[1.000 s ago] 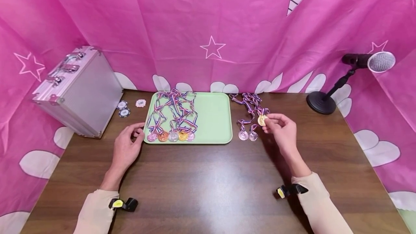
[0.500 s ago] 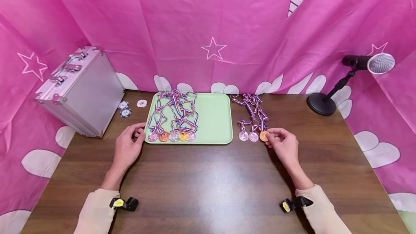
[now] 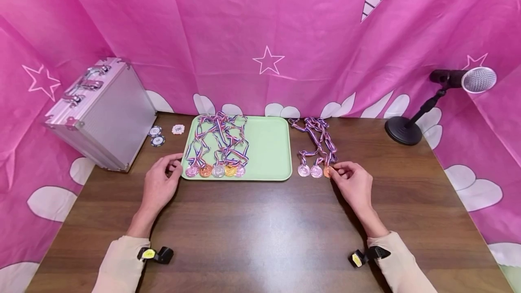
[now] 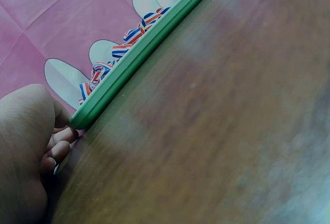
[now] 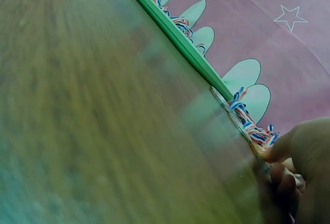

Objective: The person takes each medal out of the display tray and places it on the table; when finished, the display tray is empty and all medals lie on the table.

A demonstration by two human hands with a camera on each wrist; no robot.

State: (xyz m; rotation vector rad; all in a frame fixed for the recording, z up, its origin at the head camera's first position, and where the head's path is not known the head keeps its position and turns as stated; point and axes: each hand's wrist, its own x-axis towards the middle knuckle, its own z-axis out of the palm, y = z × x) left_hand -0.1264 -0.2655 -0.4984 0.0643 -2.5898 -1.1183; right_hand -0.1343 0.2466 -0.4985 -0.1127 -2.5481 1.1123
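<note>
In the green tray (image 3: 268, 148) lie five medals (image 3: 218, 171) with ribbons (image 3: 221, 134); left fingers (image 3: 172, 158) pinch its edge, right fingers (image 3: 342, 165) pinch an orange medal (image 3: 327, 172) outside.

From the head, the wooden tabletop (image 3: 252, 225) is being viewed forward and down; from each wrist, closer, low and tilted. The green tray (image 3: 268, 146) is being shared by both blurred wrist views, apparently from opposite ends.

Plain cream long sleeves (image 3: 122, 261), lightly creased; black wrist cameras (image 3: 164, 256) at both cuffs; yellow label (image 3: 149, 254) on each
</note>
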